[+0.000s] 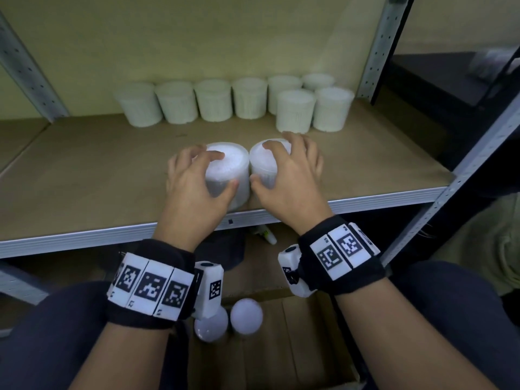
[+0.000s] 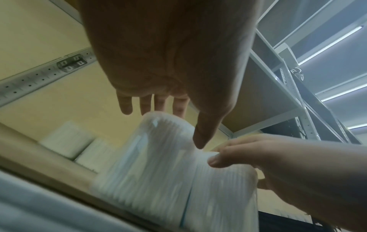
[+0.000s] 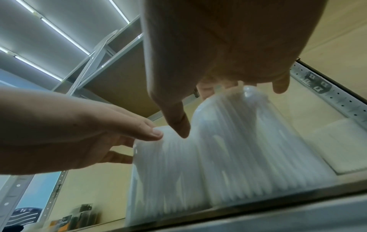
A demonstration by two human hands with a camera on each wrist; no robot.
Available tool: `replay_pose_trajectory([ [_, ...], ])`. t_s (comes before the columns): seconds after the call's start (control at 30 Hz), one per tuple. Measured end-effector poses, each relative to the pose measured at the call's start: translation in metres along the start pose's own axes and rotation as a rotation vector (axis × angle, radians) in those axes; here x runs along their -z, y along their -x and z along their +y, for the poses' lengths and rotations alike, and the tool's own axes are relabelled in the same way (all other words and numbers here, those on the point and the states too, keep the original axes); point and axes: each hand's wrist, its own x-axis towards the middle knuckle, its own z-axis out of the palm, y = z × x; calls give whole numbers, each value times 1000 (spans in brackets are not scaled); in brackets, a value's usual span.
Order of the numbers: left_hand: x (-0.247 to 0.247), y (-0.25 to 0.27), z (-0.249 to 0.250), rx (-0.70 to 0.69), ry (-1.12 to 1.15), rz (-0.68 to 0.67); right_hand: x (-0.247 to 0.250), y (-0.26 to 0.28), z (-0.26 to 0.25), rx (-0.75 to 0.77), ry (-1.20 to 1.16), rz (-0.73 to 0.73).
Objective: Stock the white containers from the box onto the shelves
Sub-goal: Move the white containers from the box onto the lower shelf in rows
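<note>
Two white containers held side by side at the front of the shelf.

The left hand (image 1: 194, 181) curls its grip round the left white container (image 1: 233, 164), and the right hand (image 1: 289, 175) curls round the right white container (image 1: 264, 164); the two tubs touch and stand upright on the shelf (image 1: 84, 175) near its front edge. A row of white containers (image 1: 213, 99) lines the back. Below, the cardboard box (image 1: 295, 333) holds two more tubs (image 1: 246, 315).
</note>
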Motion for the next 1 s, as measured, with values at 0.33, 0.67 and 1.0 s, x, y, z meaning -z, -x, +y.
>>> replay_pose_trajectory([
  [0.33, 12, 4, 4, -118, -8, 59, 20, 2, 5, 131, -80, -52],
  [0.67, 6, 4, 8, -70, -7, 95, -3, 13, 7, 198, -143, 225],
  [1.0, 0, -8, 12, -28, -49, 108, -5, -9, 8, 117, -178, 119],
])
